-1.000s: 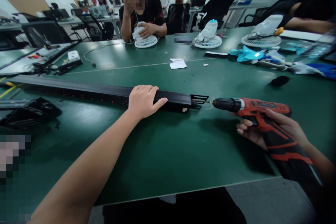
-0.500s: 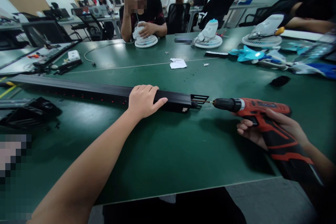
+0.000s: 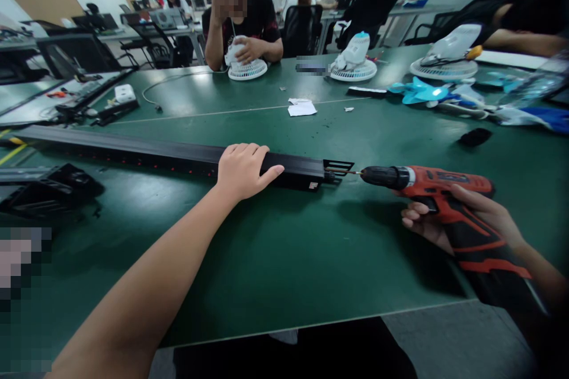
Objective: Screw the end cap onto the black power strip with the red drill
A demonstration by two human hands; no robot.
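A long black bar [image 3: 169, 153] with a row of small red dots along its near side lies across the table. My left hand [image 3: 244, 170] is wrapped over its top near the right end, thumb toward that end. In my right hand [image 3: 486, 208] is a red and black cordless drill [image 3: 448, 177], its grip enclosed and fingers by the trigger. A long thin bit [image 3: 354, 172] points left from the chuck into the slotted black bracket [image 3: 340, 166] at the bar's right end. The bit's contact point is too small to make out.
Across the green table [image 3: 284, 260] a person [image 3: 262, 18] holds a white fan part [image 3: 242, 53]. More white fan parts [image 3: 353, 62] and blue fan blades [image 3: 420, 90] lie at the far right. Paper scraps [image 3: 302, 108] are mid-table; black parts [image 3: 48, 186] sit at left.
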